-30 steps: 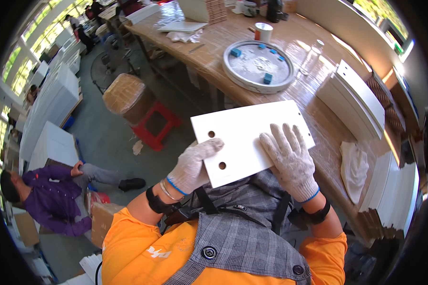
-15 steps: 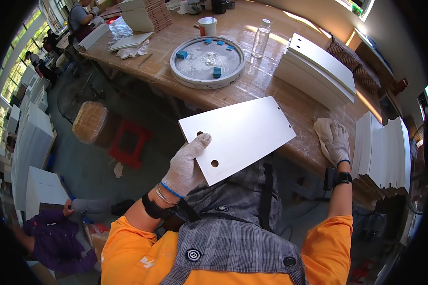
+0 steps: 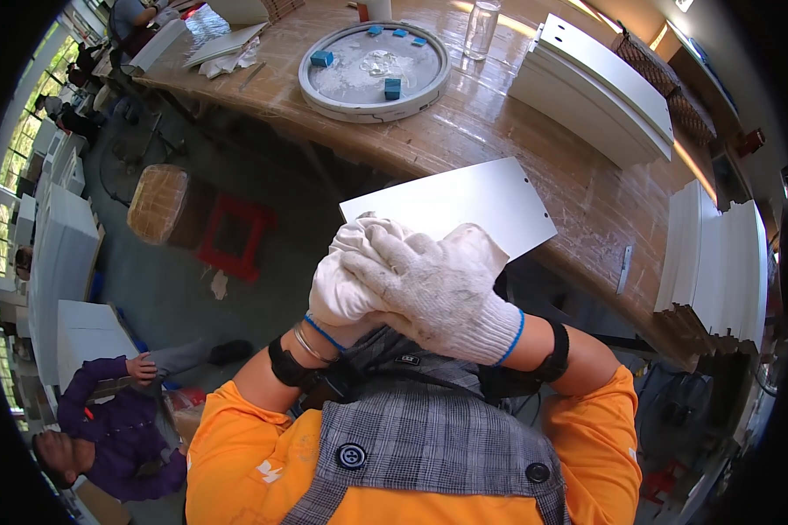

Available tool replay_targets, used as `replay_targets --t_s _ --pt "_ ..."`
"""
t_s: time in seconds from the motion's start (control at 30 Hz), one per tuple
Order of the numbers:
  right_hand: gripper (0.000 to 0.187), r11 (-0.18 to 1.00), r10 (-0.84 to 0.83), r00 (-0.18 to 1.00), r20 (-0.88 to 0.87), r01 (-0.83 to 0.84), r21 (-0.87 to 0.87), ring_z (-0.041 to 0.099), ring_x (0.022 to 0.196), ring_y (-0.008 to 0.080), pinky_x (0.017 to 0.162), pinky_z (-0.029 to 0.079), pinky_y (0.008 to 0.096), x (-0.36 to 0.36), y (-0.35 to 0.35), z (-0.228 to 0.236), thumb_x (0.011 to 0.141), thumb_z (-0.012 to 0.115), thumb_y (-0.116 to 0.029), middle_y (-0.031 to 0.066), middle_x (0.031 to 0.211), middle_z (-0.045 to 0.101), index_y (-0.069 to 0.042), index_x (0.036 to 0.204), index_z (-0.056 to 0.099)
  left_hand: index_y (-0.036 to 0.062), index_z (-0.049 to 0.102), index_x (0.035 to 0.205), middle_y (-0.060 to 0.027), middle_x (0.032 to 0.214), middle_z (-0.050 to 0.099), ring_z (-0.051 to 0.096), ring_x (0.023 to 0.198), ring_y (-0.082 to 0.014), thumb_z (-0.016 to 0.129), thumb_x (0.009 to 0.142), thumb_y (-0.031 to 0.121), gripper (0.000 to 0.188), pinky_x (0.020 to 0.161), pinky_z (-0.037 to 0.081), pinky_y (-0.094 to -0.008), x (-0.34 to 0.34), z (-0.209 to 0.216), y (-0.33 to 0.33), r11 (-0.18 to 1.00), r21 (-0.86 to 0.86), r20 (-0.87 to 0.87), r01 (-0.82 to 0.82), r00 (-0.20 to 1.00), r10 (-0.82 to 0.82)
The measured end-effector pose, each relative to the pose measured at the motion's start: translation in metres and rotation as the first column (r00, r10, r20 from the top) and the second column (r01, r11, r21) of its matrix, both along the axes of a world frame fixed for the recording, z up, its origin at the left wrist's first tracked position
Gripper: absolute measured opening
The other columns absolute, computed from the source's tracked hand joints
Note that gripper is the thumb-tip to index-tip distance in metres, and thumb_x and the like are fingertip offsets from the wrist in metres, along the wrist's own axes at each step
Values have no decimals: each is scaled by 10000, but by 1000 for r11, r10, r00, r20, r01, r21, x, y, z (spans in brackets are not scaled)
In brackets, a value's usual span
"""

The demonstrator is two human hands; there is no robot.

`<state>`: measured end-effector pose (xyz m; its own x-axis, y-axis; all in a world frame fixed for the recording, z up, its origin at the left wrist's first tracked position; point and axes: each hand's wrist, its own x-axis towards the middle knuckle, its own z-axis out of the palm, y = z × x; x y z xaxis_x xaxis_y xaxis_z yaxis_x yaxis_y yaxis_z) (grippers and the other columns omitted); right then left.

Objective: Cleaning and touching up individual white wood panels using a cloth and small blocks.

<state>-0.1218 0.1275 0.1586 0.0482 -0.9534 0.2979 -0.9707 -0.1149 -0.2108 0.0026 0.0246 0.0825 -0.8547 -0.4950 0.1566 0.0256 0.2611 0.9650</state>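
My left hand point(image 3: 334, 308), in a knitted white glove, grips a white rectangular board point(image 3: 477, 203) at its near left end; most of its fingers are covered. My right hand point(image 3: 438, 284), also gloved, lies across the left one with a pale cloth point(image 3: 481, 242) bunched beneath it. Cloth and glove hide the board's near end. Two small dark holes show along the board's far right edge.
On the wooden workbench point(image 3: 464, 131) stand a round grey tray point(image 3: 311, 92) with several blue blocks, a clear bottle point(image 3: 481, 31) and white panels point(image 3: 587, 96). A panel stack point(image 3: 718, 262) is at right. A red stool point(image 3: 236, 236) and a seated person point(image 3: 123, 429) are at left.
My right hand has lifted the cloth off the bench and come left, onto the board's near end and my left hand. A small metallic strip is now uncovered on the bench.
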Motion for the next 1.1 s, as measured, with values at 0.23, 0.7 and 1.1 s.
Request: replay_targets --t_s 0.23,0.7,1.1 --pt "372 767 -611 779 -141 626 138 587 991 341 881 471 430 -168 13 -72 872 543 -225 182 1085 608 -92 1218 515 55 383 1344 -145 1323 475 477 1225 -304 417 976 391 500 1020 399 -483 -9 30 6 40 987 -161 157 978 137" --pt "453 896 -434 884 -174 444 21 531 1072 281 936 423 384 -59 -30 -63 894 473 -228 129 1198 544 -105 1328 436 57 366 1367 -171 1296 494 517 1179 -320 373 994 324 458 1032 400 -476 -11 27 1 73 993 -103 94 986 134" --pt "373 459 -838 495 -230 867 194 553 1094 349 938 446 422 -192 48 -28 885 566 -238 166 1190 584 -95 1230 546 44 401 1325 -157 1293 500 515 1185 -302 426 987 291 420 1007 424 -477 -13 18 -15 113 989 -111 96 985 135"
